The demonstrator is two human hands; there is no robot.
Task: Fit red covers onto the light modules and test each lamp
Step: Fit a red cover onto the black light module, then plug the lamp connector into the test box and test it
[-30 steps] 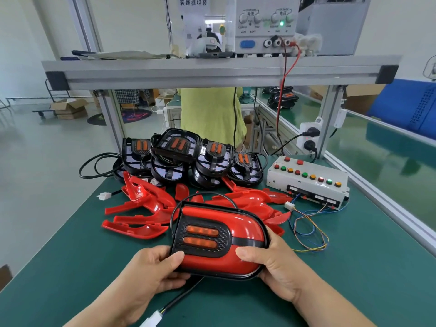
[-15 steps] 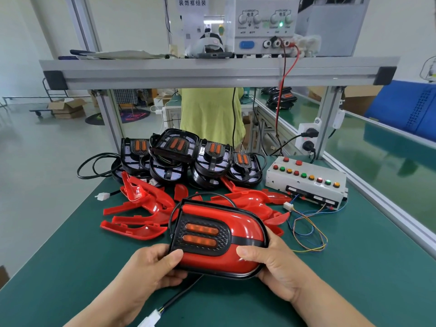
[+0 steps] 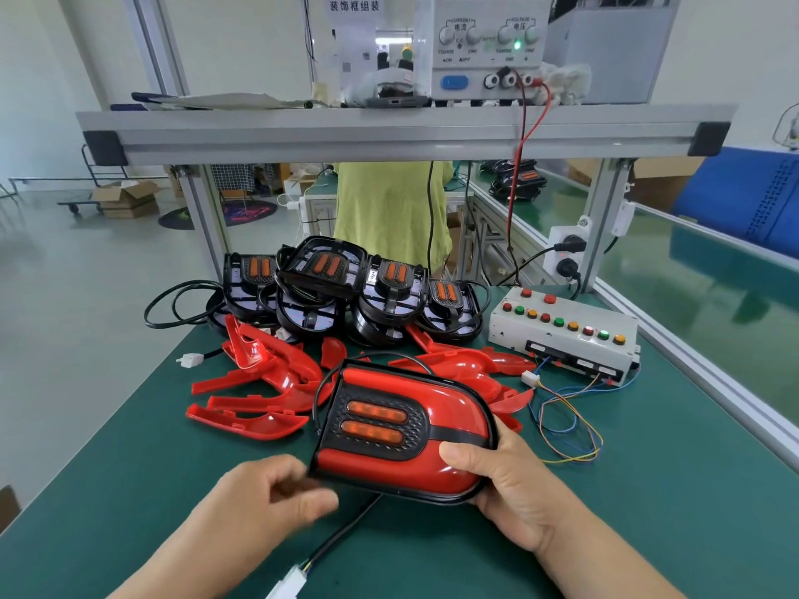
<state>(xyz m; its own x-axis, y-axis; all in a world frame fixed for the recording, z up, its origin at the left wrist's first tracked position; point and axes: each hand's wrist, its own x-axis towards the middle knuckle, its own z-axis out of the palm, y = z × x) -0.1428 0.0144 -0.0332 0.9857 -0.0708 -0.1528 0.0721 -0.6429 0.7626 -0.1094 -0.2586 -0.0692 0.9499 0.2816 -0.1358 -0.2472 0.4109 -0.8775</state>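
A lamp (image 3: 436, 419) with red covers fitted around its black frame and two orange lenses sits tilted above the green mat. My right hand (image 3: 503, 490) grips its right end, thumb on the red cover. My left hand (image 3: 268, 495), blurred, is just off the lamp's lower left corner with fingers loosely curled and holding nothing. The lamp's black cable runs down to a white plug (image 3: 292, 583) at the bottom edge. Loose red covers (image 3: 259, 382) lie behind the lamp. Several bare black light modules (image 3: 346, 291) are stacked further back.
A white test box (image 3: 562, 335) with coloured buttons and loose coloured wires (image 3: 566, 430) stands at the right. A power supply (image 3: 484, 41) sits on the aluminium shelf (image 3: 389, 131) overhead. A person in a yellow-green top (image 3: 389, 209) stands behind the bench.
My left hand has let go of the lamp's left end and moved slightly down and away. My right hand keeps its grip and the lamp has tilted a little.
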